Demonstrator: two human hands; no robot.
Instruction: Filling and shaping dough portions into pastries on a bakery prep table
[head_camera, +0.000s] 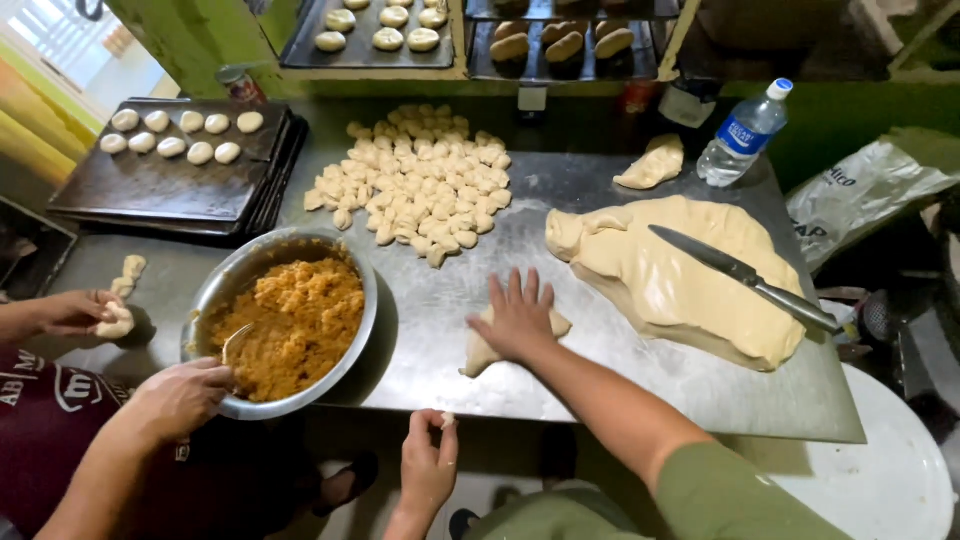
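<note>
From the head camera, a pale, soft lump of dough (480, 352) lies on the steel desk (640, 390), near its front edge and just right of the bowl (362, 300). The lump is flattish and uneven, and most of it is hidden under the right hand (518, 318). That hand presses flat on it, palm down, fingers (516, 290) spread open and pointing away from the person, gripping nothing; the forearm runs back to the lower right in a green sleeve (720, 495).

The left hand (428, 465) hangs below the desk edge, its fingers closed in a pinch on a small bit of dough (447, 420) (it may be only a crumb; it is too small to tell).

Farther right sits a big dough mass (680, 290) with a knife (745, 275) lying across it. Behind is a heap of small dough pieces (415, 180). The bowl holds orange filling (295, 325), and another person's hand (180, 398) rests at its rim.
</note>
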